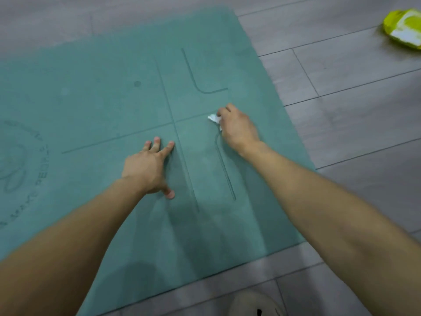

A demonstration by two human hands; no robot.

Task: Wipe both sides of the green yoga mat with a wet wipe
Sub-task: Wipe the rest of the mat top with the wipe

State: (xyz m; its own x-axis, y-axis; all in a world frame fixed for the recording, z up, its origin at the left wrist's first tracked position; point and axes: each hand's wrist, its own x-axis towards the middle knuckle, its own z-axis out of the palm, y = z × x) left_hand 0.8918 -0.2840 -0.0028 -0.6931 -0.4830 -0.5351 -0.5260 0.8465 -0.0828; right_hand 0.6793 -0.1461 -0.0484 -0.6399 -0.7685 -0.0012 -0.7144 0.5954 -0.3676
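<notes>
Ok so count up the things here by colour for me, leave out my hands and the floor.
Green: 1, the yoga mat
White: 1, the wet wipe, pinched in the right hand
Yellow: 1, the wipes pack on the floor
Beige: 1, what looks like a slipper, cut off by the bottom edge
Total: 4

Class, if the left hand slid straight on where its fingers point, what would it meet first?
Probably nothing: ahead of the left hand lies only open mat; the wipe sits off to its right.
</notes>
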